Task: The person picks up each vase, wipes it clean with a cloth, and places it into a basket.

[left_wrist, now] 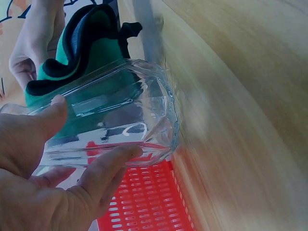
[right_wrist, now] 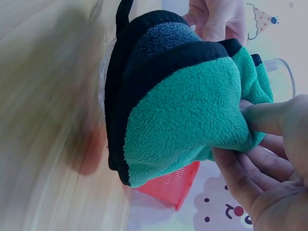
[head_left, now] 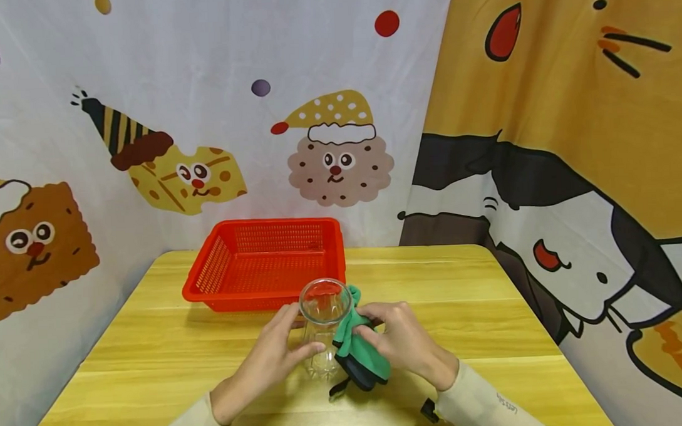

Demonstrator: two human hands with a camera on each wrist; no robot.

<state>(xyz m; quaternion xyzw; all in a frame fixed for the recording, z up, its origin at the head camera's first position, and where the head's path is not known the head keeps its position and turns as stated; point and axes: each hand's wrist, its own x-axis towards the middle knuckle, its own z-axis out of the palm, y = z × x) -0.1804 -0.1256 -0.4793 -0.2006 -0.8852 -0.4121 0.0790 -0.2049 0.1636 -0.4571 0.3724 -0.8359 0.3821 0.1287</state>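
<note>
A clear glass jar (head_left: 319, 336) with a round, wide mouth and faceted sides stands upright near the middle of the table. My left hand (head_left: 274, 352) holds it from the left, thumb on the near side and fingers round the far side. In the left wrist view the glass (left_wrist: 115, 113) shows its base close to the tabletop. On the jar's right, my right hand (head_left: 406, 337) pinches a green cloth (head_left: 371, 357) between thumb and fingers. The cloth (right_wrist: 183, 106) has black edging, a dark grey reverse side and a black loop. It hangs in folds against the glass.
A red plastic basket (head_left: 276, 302) with perforated walls sits right behind the jar at the table's back edge. The wooden table (head_left: 467, 284) ends at a curtain (head_left: 212, 67) with cartoon prints. A small black object (head_left: 429, 410) shows by the right sleeve.
</note>
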